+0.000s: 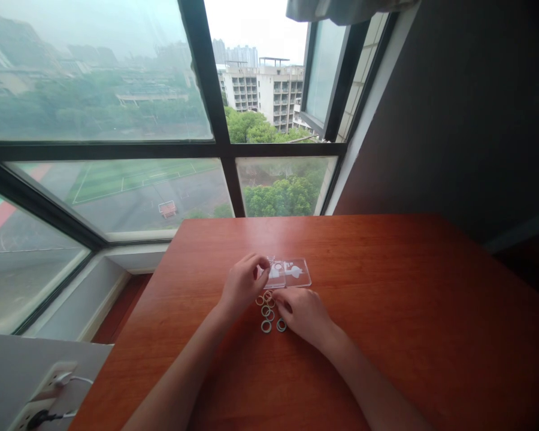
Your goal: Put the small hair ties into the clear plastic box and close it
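A small clear plastic case (pixel 293 272) with white parts inside lies on the wooden table (pixel 386 311). My left hand (pixel 244 282) rests at the case's left edge with its fingers curled in a pinch; what they grip is too small to make out. My right hand (pixel 304 314) lies just below the case, fingers bent down onto the table beside several small pale rings (pixel 266 311). The rings lie in a loose cluster between my two hands.
The table's left edge runs beside a large window with dark frames (pixel 220 149). A dark wall (pixel 467 120) stands at the right. A white power strip with plugged cables (pixel 49 398) sits at the lower left, off the table.
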Motion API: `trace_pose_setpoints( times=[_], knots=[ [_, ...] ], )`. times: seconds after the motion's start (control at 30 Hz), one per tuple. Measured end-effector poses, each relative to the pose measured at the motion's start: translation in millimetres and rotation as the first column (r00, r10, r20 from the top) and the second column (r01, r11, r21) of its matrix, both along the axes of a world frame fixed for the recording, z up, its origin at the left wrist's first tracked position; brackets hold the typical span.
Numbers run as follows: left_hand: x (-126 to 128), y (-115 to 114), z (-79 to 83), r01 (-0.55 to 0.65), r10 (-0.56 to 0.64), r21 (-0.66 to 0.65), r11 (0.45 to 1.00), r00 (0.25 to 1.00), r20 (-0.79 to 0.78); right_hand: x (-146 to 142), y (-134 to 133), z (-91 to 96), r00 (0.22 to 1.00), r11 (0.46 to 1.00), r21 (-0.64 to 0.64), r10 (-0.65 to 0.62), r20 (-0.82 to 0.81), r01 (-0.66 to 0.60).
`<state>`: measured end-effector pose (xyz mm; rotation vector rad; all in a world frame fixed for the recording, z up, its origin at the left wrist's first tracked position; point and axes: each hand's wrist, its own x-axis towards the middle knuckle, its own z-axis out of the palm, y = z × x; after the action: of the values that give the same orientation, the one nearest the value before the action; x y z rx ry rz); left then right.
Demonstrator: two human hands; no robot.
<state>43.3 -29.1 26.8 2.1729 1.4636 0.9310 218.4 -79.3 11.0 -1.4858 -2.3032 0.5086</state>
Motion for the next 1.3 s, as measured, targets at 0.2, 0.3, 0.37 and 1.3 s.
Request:
trace_pose_setpoints(
  times=[0.2,0.3,0.37,1.3],
  knots=[
    [9,8,-3.8,-0.024,0.030,0.059,0.998,0.994,-0.103,1,1,3.2,0.999,0.999,0.003,0.041,0.019,-0.041],
    [12,10,-6.5,-0.021,0.029,0.060,0.998,0.990,-0.141,0,1,3.3,0.998,0.999,0.004,0.032,0.053,-0.032],
    [12,10,-7.0,-0.022,0.030,0.055,0.998,0.988,-0.152,-1,1,2.8,0.997,0.999,0.006,0.047,0.065,-0.047],
    [1,-11,8.1,0.275,-0.262,-0.140,0.951,0.959,0.106,12,10,-1.0,0.979,0.994,0.012,-0.105,-0.174,0.108]
  ],
)
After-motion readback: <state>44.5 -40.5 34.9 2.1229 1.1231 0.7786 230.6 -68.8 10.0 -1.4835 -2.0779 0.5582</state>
